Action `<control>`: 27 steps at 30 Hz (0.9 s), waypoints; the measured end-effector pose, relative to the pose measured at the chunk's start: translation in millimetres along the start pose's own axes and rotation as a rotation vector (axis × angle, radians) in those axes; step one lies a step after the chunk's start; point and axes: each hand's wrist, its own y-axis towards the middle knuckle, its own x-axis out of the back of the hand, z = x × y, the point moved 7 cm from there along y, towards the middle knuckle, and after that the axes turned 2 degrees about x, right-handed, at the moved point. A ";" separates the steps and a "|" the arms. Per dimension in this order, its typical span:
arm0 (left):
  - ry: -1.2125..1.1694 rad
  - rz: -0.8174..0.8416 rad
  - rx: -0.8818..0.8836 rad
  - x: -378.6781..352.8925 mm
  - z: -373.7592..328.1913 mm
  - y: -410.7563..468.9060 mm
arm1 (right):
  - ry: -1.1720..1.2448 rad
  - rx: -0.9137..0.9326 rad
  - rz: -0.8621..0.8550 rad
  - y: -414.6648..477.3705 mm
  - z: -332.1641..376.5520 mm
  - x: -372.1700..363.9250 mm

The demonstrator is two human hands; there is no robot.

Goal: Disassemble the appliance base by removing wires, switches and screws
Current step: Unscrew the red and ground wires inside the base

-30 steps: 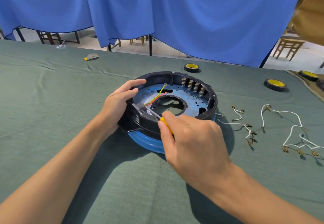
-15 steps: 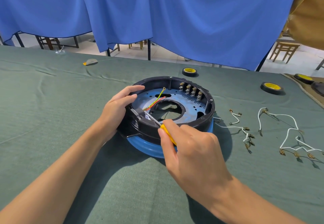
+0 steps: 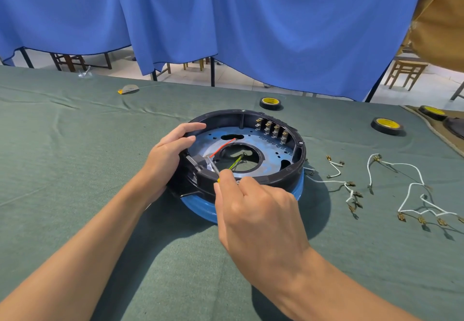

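Note:
A round appliance base point(image 3: 276, 180) with a black rim and blue metal plate lies upside down on the green cloth. My left hand point(image 3: 168, 154) grips its left rim, fingers curled over the edge. My right hand point(image 3: 256, 217) holds a yellow-handled screwdriver point(image 3: 215, 170); its metal tip sits at a bracket inside the left rim. A red wire point(image 3: 222, 148) and a yellow-green wire point(image 3: 236, 162) lie across the central hole. A row of switches point(image 3: 272, 129) stands at the back of the rim.
Loose white wires with brass terminals point(image 3: 349, 185) point(image 3: 414, 195) lie on the cloth to the right. Tape rolls point(image 3: 270, 103) point(image 3: 386, 126) sit behind the base and at right. A small grey-and-yellow piece point(image 3: 128, 89) lies far left. Blue curtains hang beyond the table.
The yellow-green wire has dropped from pointing up-back to lying over the central hole. My right hand and screwdriver have shifted slightly; the left hand keeps its grip.

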 end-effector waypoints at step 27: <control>-0.047 0.038 0.022 17.6 2.8 5.6 | 1.845 -0.611 0.397 46.1 -47.6 -6.7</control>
